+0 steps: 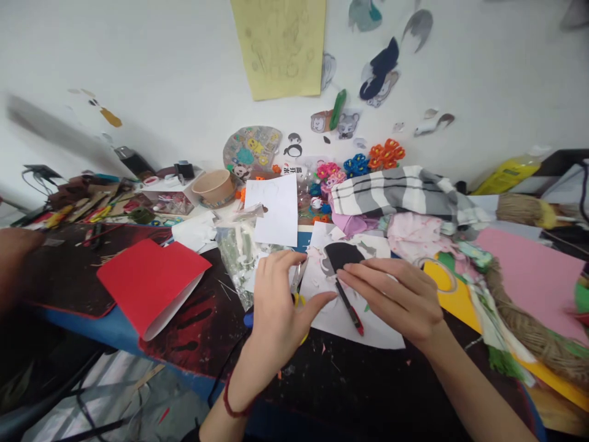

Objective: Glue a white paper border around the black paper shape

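My left hand (278,301) is open, its thumb and forefinger spread apart with nothing between them. Scissors (297,285) with yellow handles lie partly hidden behind it. My right hand (398,298) has its fingers together, gripping the lower edge of a black cut-out piece (341,255); its thumb is hidden. Beneath the piece is a white paper sheet (377,328) with small scraps on it. A black pen with a red end (352,310) lies on the sheet, close to my right fingertips.
Left of my hands lies a folded red sheet (150,282). Another person's blurred hand (18,258) shows at the far left. Checked cloth (405,193), pipe-cleaner flowers (386,153) and a round box (214,189) line the back. Pink sheet (534,270) and twine (529,319) lie right.
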{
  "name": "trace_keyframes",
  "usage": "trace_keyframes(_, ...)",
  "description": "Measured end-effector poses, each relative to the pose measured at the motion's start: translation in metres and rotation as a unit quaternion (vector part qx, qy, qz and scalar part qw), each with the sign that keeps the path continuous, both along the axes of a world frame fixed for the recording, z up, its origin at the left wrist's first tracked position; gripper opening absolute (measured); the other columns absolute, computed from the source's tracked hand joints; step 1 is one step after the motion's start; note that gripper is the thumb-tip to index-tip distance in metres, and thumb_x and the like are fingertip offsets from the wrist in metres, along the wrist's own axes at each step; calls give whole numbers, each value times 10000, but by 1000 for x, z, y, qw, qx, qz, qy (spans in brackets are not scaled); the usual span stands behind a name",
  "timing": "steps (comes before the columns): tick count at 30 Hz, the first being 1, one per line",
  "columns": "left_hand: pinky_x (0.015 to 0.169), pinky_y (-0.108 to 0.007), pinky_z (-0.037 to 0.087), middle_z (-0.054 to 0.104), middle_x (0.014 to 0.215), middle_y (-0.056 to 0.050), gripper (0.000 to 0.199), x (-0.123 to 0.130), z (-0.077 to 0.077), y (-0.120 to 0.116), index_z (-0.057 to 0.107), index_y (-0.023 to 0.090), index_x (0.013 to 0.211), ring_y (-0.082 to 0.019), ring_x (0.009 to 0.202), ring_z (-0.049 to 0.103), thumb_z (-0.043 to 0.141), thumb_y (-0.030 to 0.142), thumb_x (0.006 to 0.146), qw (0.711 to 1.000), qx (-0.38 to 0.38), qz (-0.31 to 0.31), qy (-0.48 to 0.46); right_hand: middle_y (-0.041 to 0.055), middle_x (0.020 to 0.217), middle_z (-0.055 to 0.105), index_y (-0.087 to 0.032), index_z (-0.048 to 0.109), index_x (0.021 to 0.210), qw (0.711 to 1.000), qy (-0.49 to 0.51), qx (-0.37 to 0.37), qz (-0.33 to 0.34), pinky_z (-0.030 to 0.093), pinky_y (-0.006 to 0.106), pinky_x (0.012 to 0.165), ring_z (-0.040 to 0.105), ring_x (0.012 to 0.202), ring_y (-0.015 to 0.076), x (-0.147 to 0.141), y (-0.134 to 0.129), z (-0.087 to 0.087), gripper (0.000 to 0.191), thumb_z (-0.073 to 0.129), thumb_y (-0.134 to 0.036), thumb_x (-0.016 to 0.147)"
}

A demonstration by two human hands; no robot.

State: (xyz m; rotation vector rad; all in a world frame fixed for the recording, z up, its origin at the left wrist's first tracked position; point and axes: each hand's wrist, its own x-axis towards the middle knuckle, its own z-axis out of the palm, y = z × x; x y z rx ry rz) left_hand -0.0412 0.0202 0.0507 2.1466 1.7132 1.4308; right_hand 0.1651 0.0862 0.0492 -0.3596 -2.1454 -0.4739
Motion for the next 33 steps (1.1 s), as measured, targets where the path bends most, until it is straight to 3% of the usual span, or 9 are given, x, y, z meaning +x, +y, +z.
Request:
trace_keyframes(3,646,-278,405,578,835,-9,333,18,0,8,617,200,1069,-141,692,482,770,347,813,962,-136,-81,-221,86,987,790,-88,738,1089,997,-20,68,-40,551,362,776,675,866,226,4,3,16,227,618,-69,898)
trace_keyframes(7,657,-220,415,530,755,22,278,53,10,26,648,199,1007,-106,695,478,759,370,817,824,-141,-118,-536,46,936,798,-112,752,1032,986,1,143,-88,540,359,780,643,794,205,-2,11,27,187,697,-89,855)
trace_keyframes(10,691,-203,413,530,753,19,200,74,24,39,645,160,853,-91,708,476,766,313,806,745,-146,-144,-635,57,862,795,-101,754,959,977,44,175,-116,536,360,748,618,762,211,-7,19,26,131,733,-121,831)
trace_keyframes(13,702,-207,402,547,775,10,198,86,34,52,630,148,802,-92,719,475,773,283,782,707,-150,-145,-676,55,806,782,-112,743,964,969,88,178,-145,525,359,716,603,735,214,-11,29,24,189,783,-134,781)
trace_keyframes(16,671,-214,379,512,732,21,199,91,41,68,605,149,751,-92,684,441,756,274,784,718,-137,-128,-670,66,831,773,-146,728,991,971,133,132,-150,518,362,721,621,759,226,-10,38,27,274,814,-118,732)
trace_keyframes(20,622,-224,342,475,678,36,187,90,53,88,597,163,711,-98,642,396,702,276,816,800,-92,-116,-582,114,1090,711,-204,699,1109,970,199,-51,-131,512,422,883,650,987,277,4,46,43,361,780,-148,762)
trace_keyframes(24,601,-247,323,468,645,34,194,91,65,98,606,175,685,-115,636,400,690,295,811,874,-92,-124,-462,125,1293,611,-232,574,1327,901,323,-283,-58,543,423,898,623,1116,289,28,54,55,578,769,-280,785)
trace_keyframes(28,630,-269,352,552,681,15,121,97,73,102,662,178,755,-130,655,442,681,284,811,905,-105,-153,-383,43,946,752,-223,738,1016,805,349,-476,68,596,305,718,708,839,205,43,60,55,212,749,-306,822)
trace_keyframes(33,639,-280,368,580,714,7,77,99,77,103,686,184,806,-136,677,460,698,259,816,920,-88,-160,-347,15,758,750,-212,787,876,765,417,-485,70,586,273,602,675,682,172,43,59,53,118,790,-279,779)
